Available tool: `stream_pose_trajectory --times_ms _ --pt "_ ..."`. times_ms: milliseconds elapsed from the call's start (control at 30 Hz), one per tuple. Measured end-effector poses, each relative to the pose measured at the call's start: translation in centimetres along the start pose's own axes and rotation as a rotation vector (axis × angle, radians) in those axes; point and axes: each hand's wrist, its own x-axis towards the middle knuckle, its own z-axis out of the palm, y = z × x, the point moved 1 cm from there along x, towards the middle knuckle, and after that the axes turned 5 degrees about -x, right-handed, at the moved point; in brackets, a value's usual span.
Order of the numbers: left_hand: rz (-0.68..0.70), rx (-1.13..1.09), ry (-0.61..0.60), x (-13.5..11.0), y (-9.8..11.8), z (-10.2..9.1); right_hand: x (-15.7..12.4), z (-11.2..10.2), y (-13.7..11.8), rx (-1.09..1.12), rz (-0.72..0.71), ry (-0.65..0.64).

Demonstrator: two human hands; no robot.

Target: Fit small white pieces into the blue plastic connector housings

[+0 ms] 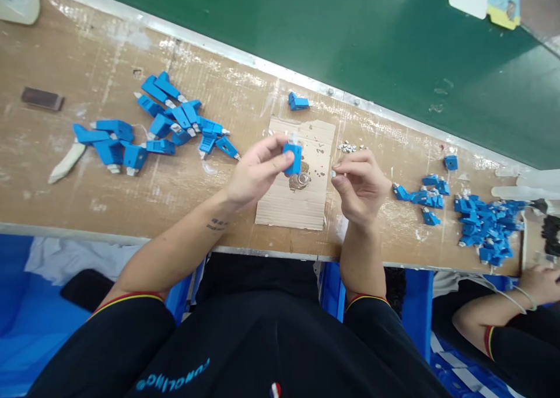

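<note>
Brown, smear-marked workbench stretches before you, with a flat green surface along its far edge. Taking the rectangular beige cardboard sheet as your dial's centre, your left hand pinches a blue, block-shaped piece with a pale tip between thumb and fingers, right above the sheet. Your right hand, at three o'clock, has thumb and forefinger pressed together on a tiny whitish bit, apparently, though it is too small to make out well. Small silvery-grey pieces lie at two o'clock. One angular blue piece sits at twelve, a loose blue cluster at ten, and a dense blue heap past three.
</note>
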Motion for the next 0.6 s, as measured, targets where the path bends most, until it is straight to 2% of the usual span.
stream_pose_trajectory --times_ms 100,200,400,600 --pt "-0.078 -0.018 -0.116 -0.5 -1.2 0.5 -0.3 1.0 -0.3 0.094 0.054 0.035" --pt "-0.116 -0.019 -0.161 -0.8 -1.9 0.5 -0.4 1.6 -0.6 0.134 0.051 0.005" --pt "-0.136 -0.006 -0.179 -0.9 -1.8 0.6 -0.5 2.0 -1.0 0.144 0.037 -0.012" --pt "-0.147 -0.029 -0.173 -1.0 -1.8 0.7 -0.1 2.1 -1.4 0.2 -0.053 0.025"
